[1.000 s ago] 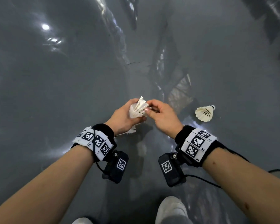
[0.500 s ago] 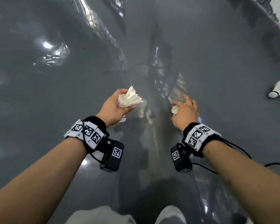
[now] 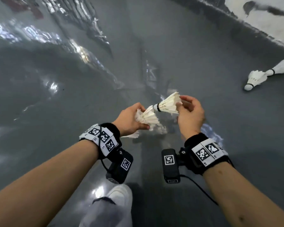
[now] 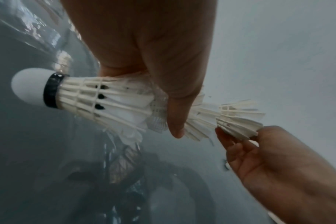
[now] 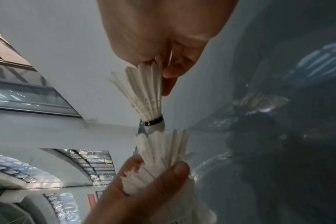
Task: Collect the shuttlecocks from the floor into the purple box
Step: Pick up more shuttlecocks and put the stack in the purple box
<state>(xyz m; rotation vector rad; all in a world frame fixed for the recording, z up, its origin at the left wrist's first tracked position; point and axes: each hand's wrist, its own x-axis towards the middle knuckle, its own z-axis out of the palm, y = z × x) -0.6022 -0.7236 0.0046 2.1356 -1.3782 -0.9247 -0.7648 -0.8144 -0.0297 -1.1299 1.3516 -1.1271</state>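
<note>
Though glossy, grey floor (image 3: 203, 46), white wall (image 3: 261, 22).

The head view looks steeply down; both wrist views sit close, sharing the held shuttlecocks (image 3: 156, 112).

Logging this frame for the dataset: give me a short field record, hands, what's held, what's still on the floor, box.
left hand: grips nested shuttlecock stack
right hand: pinches single shuttlecock by its feathers
alignment: its cork points into the stack's open end, not yet seated
floor: two loose shuttlecocks, far right
purple box: not in view
</note>
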